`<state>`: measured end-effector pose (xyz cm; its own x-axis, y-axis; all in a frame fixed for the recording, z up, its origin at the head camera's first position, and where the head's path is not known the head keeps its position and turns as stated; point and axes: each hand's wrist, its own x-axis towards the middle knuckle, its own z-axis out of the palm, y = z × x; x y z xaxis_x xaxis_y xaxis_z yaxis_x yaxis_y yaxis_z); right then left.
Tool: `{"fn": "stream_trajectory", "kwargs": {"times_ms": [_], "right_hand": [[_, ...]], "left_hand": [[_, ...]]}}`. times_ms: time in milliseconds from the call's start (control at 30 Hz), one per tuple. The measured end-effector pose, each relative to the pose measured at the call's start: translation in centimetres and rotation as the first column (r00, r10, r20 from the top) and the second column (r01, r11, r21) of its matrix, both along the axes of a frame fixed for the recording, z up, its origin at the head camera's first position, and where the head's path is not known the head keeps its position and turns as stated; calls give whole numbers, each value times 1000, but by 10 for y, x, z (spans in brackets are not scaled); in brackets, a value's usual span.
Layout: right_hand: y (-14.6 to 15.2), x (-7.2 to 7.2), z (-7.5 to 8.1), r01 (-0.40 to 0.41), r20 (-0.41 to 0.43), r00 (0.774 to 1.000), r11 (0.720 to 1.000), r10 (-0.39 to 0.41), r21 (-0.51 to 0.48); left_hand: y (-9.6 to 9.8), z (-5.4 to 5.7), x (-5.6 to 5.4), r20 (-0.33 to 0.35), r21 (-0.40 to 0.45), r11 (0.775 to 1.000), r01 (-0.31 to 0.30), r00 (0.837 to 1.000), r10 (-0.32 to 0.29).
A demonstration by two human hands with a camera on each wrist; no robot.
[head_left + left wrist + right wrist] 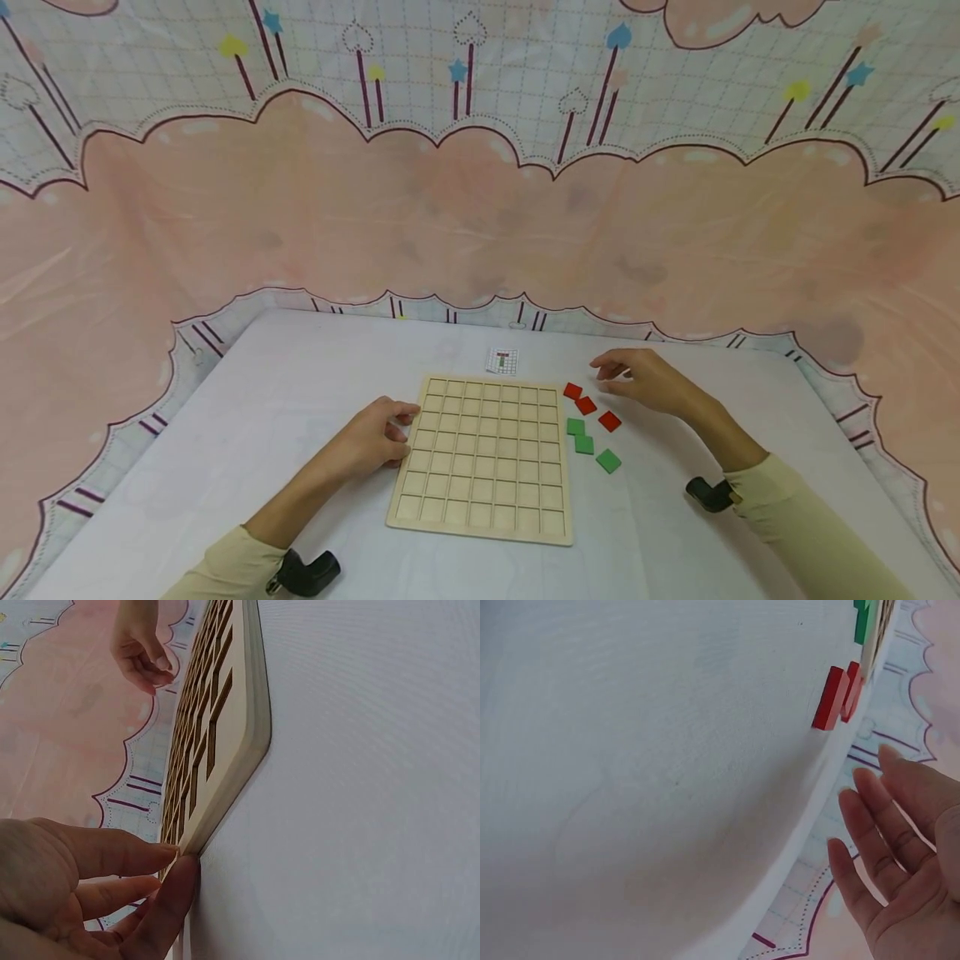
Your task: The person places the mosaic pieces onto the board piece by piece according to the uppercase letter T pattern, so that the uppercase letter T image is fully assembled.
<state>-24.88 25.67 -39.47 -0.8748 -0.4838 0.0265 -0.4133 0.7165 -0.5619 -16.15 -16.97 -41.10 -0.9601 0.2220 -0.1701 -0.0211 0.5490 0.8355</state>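
The left hand [375,435] is pinching a pale square wooden board [483,468] at nine o'clock; the right hand [637,379], relaxed, empty, is hovering at two, near red square tiles [586,406].

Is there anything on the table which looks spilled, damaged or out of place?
Nothing looks spilled or damaged. Only the three red square tiles and three green square tiles lie at uneven angles, right of the wooden grid board; that seems merely untidy.

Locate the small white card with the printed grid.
In the head view, the card lies just beyond the pale wooden grid board, left of the red square tiles.
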Motion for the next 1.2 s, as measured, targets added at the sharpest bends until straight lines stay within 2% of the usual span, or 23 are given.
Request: {"fn": "stream_trajectory", "kwargs": {"times_ms": [500,800,1200], "right_hand": [[-11,-3,-4,-6,64,998,1000,6,10],[-17,-6,-7,-26,55,998,999,25,26],[-26,-8,-8,-64,34,997,998,63,28]], "left_hand": [[1,3,1,0,10,1000,0,1000,0],[0,1,2,-2,27,1000,-4,1000,4],[1,1,3,-13,8,1000,-9,1000,9]]}}
